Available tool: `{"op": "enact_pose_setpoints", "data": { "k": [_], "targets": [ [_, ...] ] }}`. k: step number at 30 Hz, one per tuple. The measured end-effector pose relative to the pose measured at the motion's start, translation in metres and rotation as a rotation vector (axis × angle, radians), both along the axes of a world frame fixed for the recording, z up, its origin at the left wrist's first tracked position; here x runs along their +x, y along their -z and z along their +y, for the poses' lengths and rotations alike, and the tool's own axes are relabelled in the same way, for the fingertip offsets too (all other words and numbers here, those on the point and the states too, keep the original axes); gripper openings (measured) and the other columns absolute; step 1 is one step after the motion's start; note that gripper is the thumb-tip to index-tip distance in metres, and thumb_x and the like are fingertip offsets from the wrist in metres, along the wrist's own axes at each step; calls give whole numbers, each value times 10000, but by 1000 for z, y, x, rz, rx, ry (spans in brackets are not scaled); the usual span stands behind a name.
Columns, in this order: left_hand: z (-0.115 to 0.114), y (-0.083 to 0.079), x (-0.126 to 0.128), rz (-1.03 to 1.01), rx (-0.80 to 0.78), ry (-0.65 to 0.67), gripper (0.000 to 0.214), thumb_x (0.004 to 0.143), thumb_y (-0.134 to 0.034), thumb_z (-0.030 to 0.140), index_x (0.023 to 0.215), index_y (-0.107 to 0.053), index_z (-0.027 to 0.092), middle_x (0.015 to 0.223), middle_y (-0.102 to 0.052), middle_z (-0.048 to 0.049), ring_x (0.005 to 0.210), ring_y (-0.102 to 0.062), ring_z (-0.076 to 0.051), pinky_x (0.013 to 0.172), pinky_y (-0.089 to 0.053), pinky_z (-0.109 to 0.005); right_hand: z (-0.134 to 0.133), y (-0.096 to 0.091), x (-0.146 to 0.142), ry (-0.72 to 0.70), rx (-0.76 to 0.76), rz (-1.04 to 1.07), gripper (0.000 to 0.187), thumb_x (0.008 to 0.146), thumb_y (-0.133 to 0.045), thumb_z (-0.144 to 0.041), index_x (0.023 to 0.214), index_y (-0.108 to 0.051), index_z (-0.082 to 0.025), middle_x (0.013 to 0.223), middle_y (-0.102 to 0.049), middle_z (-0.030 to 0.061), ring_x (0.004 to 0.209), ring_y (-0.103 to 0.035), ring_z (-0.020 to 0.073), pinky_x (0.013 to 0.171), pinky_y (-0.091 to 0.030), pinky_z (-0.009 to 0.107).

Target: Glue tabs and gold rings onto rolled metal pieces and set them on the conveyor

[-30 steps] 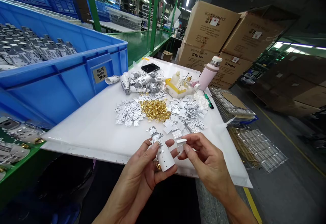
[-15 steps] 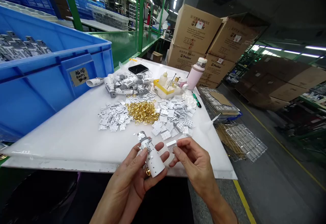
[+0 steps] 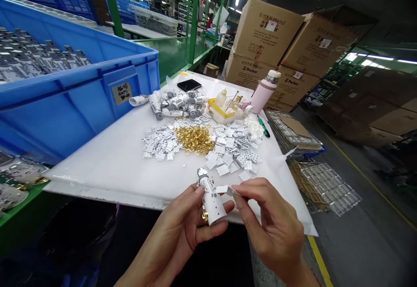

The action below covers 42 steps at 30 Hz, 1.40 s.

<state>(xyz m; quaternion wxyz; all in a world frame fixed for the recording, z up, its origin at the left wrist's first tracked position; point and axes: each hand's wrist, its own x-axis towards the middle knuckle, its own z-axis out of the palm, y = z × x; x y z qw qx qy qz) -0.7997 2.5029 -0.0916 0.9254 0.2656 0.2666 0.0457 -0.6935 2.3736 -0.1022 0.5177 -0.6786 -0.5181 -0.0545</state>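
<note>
My left hand is closed round a small white cylinder-shaped model part with a grey top and a gold ring at its base. Just over the near edge of the white work board, my right hand pinches a small white perforated plate and holds it against the side of the cylinder part. Behind my hands lie a heap of gold rings and two spreads of white plates, one on the left and one on the right.
A big blue crate full of grey parts stands at the left. At the back of the board are finished grey-white parts, a black phone, a yellow tray, a pink bottle and a green pen. Cardboard boxes and clear trays are at the right.
My right hand has brought the small white plate in from beside the cylinder part to touch its side. The left hand keeps its hold on the part.
</note>
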Motion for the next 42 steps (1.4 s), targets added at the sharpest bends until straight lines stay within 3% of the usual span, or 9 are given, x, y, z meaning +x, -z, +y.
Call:
{"op": "enact_pose_setpoints", "data": {
  "k": [5, 11, 30, 35, 39, 42],
  "targets": [
    [2, 6, -2, 23, -11, -24, 149, 872, -595, 223, 981, -643, 134, 1044, -676, -103, 795, -667, -164, 661, -613, -299, 2, -4, -1, -129, -49, -213, 404, 834, -525, 42, 1187, -576, -147, 978, -631, 85, 925, -601, 162, 773, -547, 273],
    [3, 6, -3, 41, -5, 20, 205, 878, -585, 243, 1019, -663, 117, 984, -698, -121, 713, -667, -148, 608, -608, -257, 0, -4, 1, -167, -94, -265, 408, 834, -493, 61, 1186, -590, -120, 969, -627, 107, 918, -582, 164, 753, -558, 266],
    [2, 4, -2, 31, -9, 58, 243, 884, -581, 242, 1058, -694, 115, 1061, -703, -135, 729, -662, -133, 592, -600, -226, -5, -7, 10, -240, -152, -438, 312, 875, -486, 11, 1148, -595, -92, 964, -672, 117, 1007, -623, 200, 839, -553, 299],
    [3, 9, -2, 31, -34, 75, 255, 891, -568, 241, 1073, -680, 102, 1137, -683, -148, 742, -675, -136, 609, -596, -219, -7, -16, 15, -328, -230, -617, 307, 937, -391, -66, 1182, -574, -37, 983, -683, 145, 959, -629, 232, 844, -555, 350],
    [3, 10, -3, 28, -2, 75, 262, 897, -562, 268, 1060, -656, 85, 1182, -662, -177, 948, -676, -229, 742, -600, -299, -4, -29, 17, -410, -267, -719, 354, 957, -319, -109, 1083, -636, -17, 917, -708, 152, 817, -650, 235, 727, -577, 342],
    [3, 8, -6, -10, 18, 74, 281, 895, -571, 279, 1114, -615, 109, 1251, -625, -171, 1164, -577, -312, 869, -567, -390, 0, -34, 17, -434, -282, -788, 334, 919, -358, -66, 1050, -659, -1, 901, -719, 152, 813, -660, 244, 715, -579, 343]
  ]
}}
